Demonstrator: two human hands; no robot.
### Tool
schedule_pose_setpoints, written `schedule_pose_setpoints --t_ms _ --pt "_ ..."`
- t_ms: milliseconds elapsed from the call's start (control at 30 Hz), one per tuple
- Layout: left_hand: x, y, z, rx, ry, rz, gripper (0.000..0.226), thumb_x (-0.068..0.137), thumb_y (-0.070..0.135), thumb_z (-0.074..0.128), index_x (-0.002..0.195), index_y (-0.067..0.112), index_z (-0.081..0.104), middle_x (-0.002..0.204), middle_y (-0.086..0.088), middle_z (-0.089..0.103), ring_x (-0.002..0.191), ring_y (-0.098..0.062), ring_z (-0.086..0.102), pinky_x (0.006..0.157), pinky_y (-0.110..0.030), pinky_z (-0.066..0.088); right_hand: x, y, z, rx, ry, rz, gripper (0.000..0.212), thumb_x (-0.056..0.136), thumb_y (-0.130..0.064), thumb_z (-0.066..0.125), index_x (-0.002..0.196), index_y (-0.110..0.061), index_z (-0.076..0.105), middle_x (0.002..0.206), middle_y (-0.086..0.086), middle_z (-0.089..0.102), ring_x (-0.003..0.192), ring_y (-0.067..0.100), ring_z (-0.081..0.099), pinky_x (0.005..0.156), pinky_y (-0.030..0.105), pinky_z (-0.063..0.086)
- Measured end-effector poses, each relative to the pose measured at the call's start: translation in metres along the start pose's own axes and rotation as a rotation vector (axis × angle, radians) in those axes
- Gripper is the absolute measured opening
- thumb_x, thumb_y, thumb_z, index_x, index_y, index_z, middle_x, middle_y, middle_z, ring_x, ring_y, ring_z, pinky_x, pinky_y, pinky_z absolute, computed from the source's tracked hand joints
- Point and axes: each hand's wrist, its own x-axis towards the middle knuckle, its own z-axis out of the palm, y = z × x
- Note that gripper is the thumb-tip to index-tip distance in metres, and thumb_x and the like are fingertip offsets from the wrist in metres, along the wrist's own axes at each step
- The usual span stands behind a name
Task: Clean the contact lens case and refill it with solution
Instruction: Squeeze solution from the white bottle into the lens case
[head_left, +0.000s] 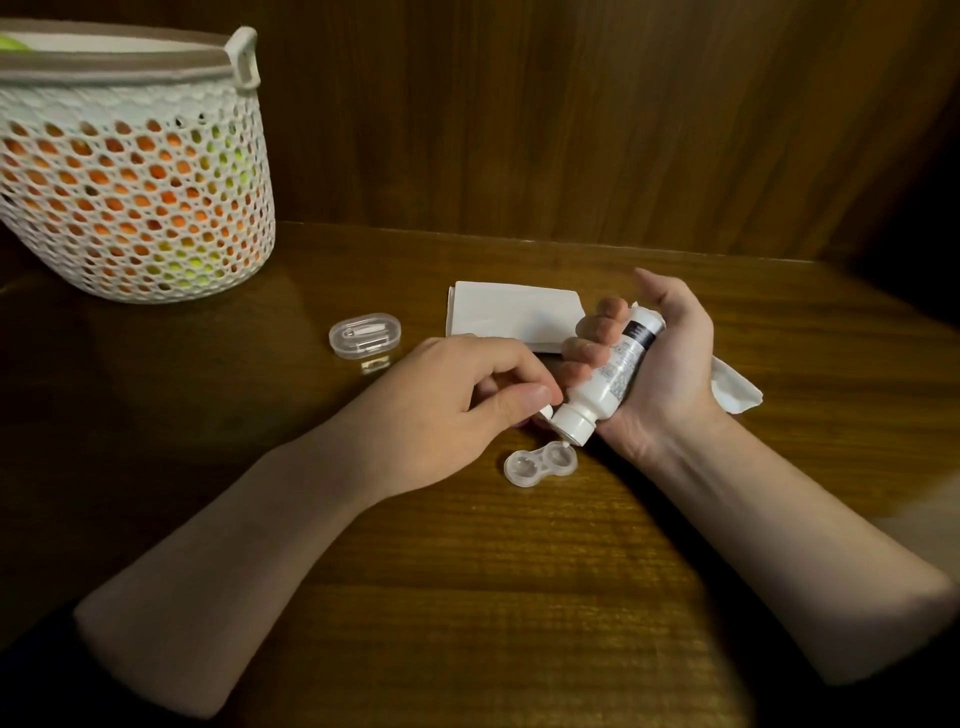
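Right hand (660, 364) is gripping the solution bottle (605, 374) tipped nozzle-down just above the open lens case (540, 462), while left hand (467, 389) is pinching its flip cap (545, 410) beside the case; refilling looks underway, calling for a gentle squeeze.

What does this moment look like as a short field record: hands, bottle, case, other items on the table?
right hand: grips the solution bottle, tilted with its nozzle down
left hand: fingertips pinch at the bottle's cap end
lens case: on the table, both wells uncovered, right well just under the nozzle
liquid in wells: cannot tell
folded tissue: behind the hands
clear plastic box: left of the tissue
mesh basket: far left, holding orange and green items
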Motion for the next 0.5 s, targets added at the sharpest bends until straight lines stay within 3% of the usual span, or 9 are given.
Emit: schedule_pose_setpoints --t_ms 133,300,500 --pt "-0.0018 -0.0015 -0.0018 -0.012 -0.003 0.005 0.016 0.103 0.034 0.064 0.104 0.046 0.075 0.090 0.027 0.069 0.086 -0.004 0.064 0.064 -0.016 0.048 -0.0004 0.0015 0.0016 -0.004 -0.008 0.008 0.043 0.095 -0.044 0.057 0.061 -0.019 0.051 0.053 -0.004 0.047 0.042 0.012 0.042 0.044 0.021 0.038" --pt "-0.0022 -0.0025 -0.0020 -0.040 -0.001 0.026 0.016 0.104 0.030 0.065 0.105 0.039 0.078 0.090 0.012 0.072 0.087 -0.014 0.065 0.076 -0.046 0.058 -0.0005 0.0023 0.0028 -0.019 -0.017 0.006 0.042 0.095 -0.042 0.056 0.060 -0.019 0.050 0.052 -0.004 0.045 0.041 0.013 0.041 0.042 0.021 0.038" --pt "-0.0031 -0.0015 -0.0022 -0.064 -0.006 0.025 0.016 0.104 0.030 0.064 0.106 0.036 0.079 0.092 0.009 0.074 0.088 -0.016 0.066 0.078 -0.053 0.056 -0.0013 0.0024 0.0039 -0.025 -0.027 -0.002 0.044 0.096 -0.041 0.053 0.059 -0.020 0.048 0.051 -0.004 0.043 0.040 0.013 0.040 0.041 0.021 0.037"
